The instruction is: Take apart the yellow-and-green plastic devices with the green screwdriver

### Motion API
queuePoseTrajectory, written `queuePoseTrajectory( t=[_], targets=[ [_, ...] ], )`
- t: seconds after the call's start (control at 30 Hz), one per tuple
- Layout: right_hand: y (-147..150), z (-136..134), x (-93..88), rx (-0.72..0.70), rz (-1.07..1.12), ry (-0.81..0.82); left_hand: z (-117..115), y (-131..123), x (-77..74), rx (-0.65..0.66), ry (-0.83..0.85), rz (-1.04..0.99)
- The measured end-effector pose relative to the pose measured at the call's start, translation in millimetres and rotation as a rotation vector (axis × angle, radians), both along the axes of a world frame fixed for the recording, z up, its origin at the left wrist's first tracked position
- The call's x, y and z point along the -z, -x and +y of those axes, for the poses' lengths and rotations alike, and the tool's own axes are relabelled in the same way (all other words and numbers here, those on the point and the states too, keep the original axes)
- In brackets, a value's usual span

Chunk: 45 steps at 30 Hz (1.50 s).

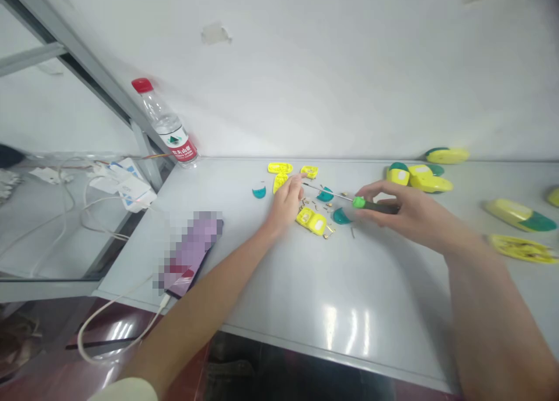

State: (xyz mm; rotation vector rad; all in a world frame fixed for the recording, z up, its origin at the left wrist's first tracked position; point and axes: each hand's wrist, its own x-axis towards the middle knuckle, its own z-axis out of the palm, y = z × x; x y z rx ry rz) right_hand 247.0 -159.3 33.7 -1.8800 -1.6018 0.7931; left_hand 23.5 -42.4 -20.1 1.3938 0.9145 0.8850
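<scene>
My right hand (pixel 406 206) is shut on a screwdriver (pixel 375 206) with a green and black handle, and its thin metal shaft points left across the table. My left hand (pixel 286 202) rests on the white table, with its fingertips close to the screwdriver's tip and a small yellow plastic part (pixel 309 171). Below that hand lies a yellow plastic casing piece (pixel 311 220). Other yellow pieces (pixel 280 167) and teal curved pieces (pixel 341 216) are scattered around it, among tiny brass-coloured screws (pixel 328 231).
Several assembled yellow and teal plastic shells (pixel 519 215) lie along the right side of the white table (pixel 349 308). A water bottle (pixel 168 124) with a red cap stands at the back corner. A phone (pixel 190 252) in a pixelated purple case lies left, with a white cable (pixel 117 325).
</scene>
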Motion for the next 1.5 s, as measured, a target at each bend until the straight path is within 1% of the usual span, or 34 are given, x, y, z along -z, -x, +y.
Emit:
queuePoseTrajectory(
  t=[0.13,0.27,0.3,0.4,0.47,0.57,0.63,0.77,0.93,1.07,1.23,1.5],
  targets=[
    [0.6,0.9,0.1,-0.067,0.012,0.060,0.6,0.4,1.7,0.008,-0.006,-0.005],
    [1.5,0.7,-1.5,-0.003,-0.003,0.049,0.0,0.3,1.7,0.027,-0.021,0.016],
    [1.2,0.5,-1.8,-0.007,-0.008,0.060,-0.2,0.3,1.4,0.031,-0.024,0.016],
    [-1.0,0.3,-0.4,-0.076,0.014,0.105,-0.6,0.4,0.3,0.026,-0.016,-0.008],
    [-3.0,0.7,1.9,-0.072,0.019,0.088,-0.7,0.6,-0.5,0.023,-0.002,-0.016],
    [-5.1,1.6,4.5,-0.013,-0.010,0.037,-0.7,0.8,-1.1,0.023,-0.003,-0.014],
    [-6.2,1.7,4.9,-0.001,-0.026,0.028,-0.6,0.7,-1.2,0.023,-0.003,-0.013],
    [-8.2,1.3,4.9,-0.041,-0.004,0.058,0.1,0.3,-1.0,0.031,0.005,-0.014],
    [-7.8,1.6,3.7,-0.073,0.030,0.138,2.3,0.4,-0.5,0.037,0.025,-0.032],
    [-7.4,1.5,0.8,-0.070,0.032,0.120,3.1,1.5,-0.5,0.034,0.042,-0.042],
    [-7.7,0.2,0.2,-0.083,0.046,0.121,1.7,2.1,-3.4,0.077,0.086,-0.087],
    [-4.9,0.8,2.8,-0.100,0.040,0.131,1.4,0.7,-4.8,0.052,0.135,-0.107]
  ],
)
